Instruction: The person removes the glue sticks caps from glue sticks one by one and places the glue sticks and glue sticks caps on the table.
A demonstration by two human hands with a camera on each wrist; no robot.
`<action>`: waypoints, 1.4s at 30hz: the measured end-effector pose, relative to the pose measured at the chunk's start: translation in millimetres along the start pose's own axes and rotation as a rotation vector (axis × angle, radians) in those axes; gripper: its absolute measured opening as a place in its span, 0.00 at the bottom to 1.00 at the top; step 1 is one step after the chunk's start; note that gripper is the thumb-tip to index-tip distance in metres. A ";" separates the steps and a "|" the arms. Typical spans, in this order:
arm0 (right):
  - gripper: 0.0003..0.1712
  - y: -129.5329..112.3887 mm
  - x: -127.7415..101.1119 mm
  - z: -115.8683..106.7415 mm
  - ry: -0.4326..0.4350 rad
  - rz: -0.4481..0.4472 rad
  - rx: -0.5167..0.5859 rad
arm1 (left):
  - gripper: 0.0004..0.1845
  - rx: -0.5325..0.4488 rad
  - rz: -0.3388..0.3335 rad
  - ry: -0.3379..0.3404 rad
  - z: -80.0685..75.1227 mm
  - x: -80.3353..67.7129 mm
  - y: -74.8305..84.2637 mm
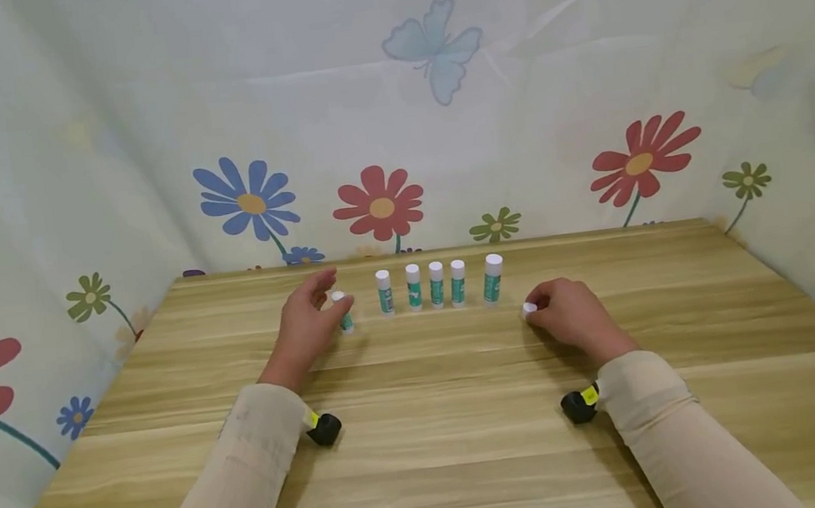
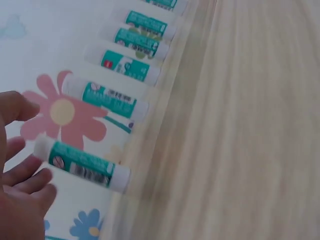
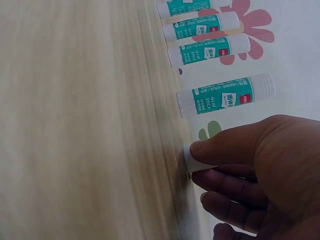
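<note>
- The left hand [image 1: 303, 329] is up by the end glue stick [image 2: 85, 165]; its thumb is spread well apart from its other fingers, which are a bit bent; the glue stick stands between them, with a green label and white ends; I cannot tell if a fingertip touches it.
- The right hand [image 1: 573, 315] is near the other end of the line, low over the table; its thumb and pointing finger pinch a small white cap-like piece [image 3: 196, 159]; its other fingers are bent under the thumb; they hide part of the piece, so I cannot tell its whole shape.
- Five more glue sticks stand upright between the two hands; the first [image 1: 385, 294] is nearest the left hand; the second [image 1: 415, 289], third [image 1: 437, 287] and fourth [image 1: 460, 284] stand closer to each other; the fifth [image 1: 492, 280] is the biggest, nearest the right hand, with "GLUE STICK" on its label.
- The table [image 1: 430, 452] has a wood look, with light and dark stripes; all the glue sticks stand toward its far side.
- Behind it hangs a pale cloth [image 1: 549, 104]; it has a blue butterfly [image 1: 439, 51], a blue flower [image 1: 251, 203] and red flowers [image 1: 381, 207] on it.
- Both arms wear beige sleeves [image 1: 237, 483]; a small black thing [image 1: 325, 429] sits at the left wrist.
</note>
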State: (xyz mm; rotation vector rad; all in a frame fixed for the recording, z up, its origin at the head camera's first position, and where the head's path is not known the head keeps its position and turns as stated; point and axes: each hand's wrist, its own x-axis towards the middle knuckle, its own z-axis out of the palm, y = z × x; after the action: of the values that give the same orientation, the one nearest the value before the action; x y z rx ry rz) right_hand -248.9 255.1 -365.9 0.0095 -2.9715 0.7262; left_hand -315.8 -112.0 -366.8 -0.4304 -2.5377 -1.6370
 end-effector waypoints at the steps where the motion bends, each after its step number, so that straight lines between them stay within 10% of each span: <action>1: 0.15 -0.8 -0.1 -0.5 -0.001 0.003 0.000 | 0.30 0.005 0.021 0.032 1.2 -0.6 2.5; 10: 0.15 -6.6 1.5 -2.3 -0.011 -0.001 -0.016 | 0.29 -0.121 0.172 0.166 23.1 -5.8 28.5; 25: 0.14 -8.7 2.9 3.1 -0.032 0.004 -0.017 | 0.32 -0.130 -0.091 0.105 55.9 5.2 28.5; 42: 0.15 -0.3 1.8 -1.2 -0.016 0.023 -0.022 | 0.26 -0.196 -0.190 0.033 79.7 14.6 19.2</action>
State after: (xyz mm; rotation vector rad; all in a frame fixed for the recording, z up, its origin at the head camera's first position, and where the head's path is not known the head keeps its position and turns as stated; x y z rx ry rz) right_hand -250.6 255.4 -364.5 -0.0207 -2.9995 0.6999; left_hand -318.3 -29.8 -380.2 -0.1787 -2.4700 -1.9515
